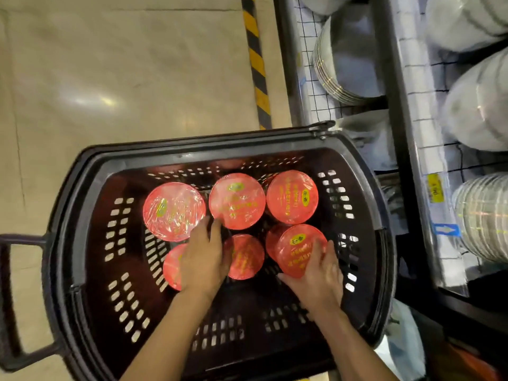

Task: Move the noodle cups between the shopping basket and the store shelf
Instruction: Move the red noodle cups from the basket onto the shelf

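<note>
head view: six red-lidded noodle cups are seen inside the shopping basket (79, 215), centre of frame. the right hand (319, 279) is clamped around the tilted noodle cup (299, 251) at lower right of the group. the left hand (203, 259) is laid over the lower-left cup (171, 266), fingers reaching between neighbours; whether it is gripped cannot be told. judgement: lift-out is in hand. the tilted cup is best righted, then raised straight above the rim. cups are packed touching, so sideways room is lacking. open room is noted in the basket's lower part. the store shelf (428, 188) edge stands just beside the basket's right rim.
</note>
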`<action>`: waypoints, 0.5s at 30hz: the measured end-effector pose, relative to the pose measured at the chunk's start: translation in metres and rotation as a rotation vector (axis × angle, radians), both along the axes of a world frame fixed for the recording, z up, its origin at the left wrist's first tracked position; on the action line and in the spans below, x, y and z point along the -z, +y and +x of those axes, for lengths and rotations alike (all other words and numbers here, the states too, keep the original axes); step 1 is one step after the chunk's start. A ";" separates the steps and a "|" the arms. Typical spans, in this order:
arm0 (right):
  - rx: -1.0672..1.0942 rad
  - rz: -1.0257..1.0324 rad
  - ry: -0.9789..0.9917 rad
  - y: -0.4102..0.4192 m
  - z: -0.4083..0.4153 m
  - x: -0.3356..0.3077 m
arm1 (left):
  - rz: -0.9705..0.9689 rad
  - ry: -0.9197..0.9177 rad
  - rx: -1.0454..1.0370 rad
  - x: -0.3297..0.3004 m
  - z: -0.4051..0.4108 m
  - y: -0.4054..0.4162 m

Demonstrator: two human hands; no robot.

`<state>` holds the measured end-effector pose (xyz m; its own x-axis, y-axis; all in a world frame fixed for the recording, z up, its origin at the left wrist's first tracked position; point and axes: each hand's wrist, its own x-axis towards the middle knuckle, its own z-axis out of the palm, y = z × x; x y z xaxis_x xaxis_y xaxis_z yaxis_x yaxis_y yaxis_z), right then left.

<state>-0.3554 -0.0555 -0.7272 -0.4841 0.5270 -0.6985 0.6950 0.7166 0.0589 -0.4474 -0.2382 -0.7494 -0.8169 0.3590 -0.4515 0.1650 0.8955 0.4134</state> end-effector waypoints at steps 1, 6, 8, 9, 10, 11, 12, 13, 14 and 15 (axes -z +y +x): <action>0.009 -0.002 -0.006 0.001 0.000 0.006 | 0.005 0.024 0.001 0.008 -0.004 0.006; 0.038 -0.029 -0.006 0.007 -0.004 0.025 | -0.072 0.082 0.068 0.026 -0.033 0.033; 0.039 -0.049 0.016 0.006 -0.004 0.028 | -0.142 0.073 0.113 0.025 -0.044 0.040; 0.039 -0.059 0.031 0.005 -0.003 0.029 | -0.179 0.047 0.129 0.025 -0.048 0.042; 0.032 -0.064 0.047 0.005 -0.003 0.030 | -0.200 0.036 0.136 0.026 -0.051 0.044; 0.020 -0.062 0.061 0.005 -0.002 0.030 | -0.214 0.032 0.139 0.027 -0.053 0.044; 0.007 -0.059 0.073 0.005 -0.002 0.030 | -0.216 0.030 0.139 0.026 -0.054 0.045; 0.002 -0.059 0.082 0.006 -0.001 0.029 | -0.209 0.024 0.137 0.024 -0.055 0.045; 0.005 -0.064 0.082 0.007 -0.001 0.028 | -0.203 0.011 0.130 0.021 -0.055 0.045; 0.013 -0.071 0.074 0.008 0.000 0.026 | -0.199 0.000 0.124 0.019 -0.054 0.045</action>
<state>-0.3558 -0.0473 -0.7534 -0.5295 0.4839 -0.6968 0.7046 0.7082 -0.0435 -0.5018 -0.1935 -0.7686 -0.7719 0.3610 -0.5233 0.2792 0.9320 0.2310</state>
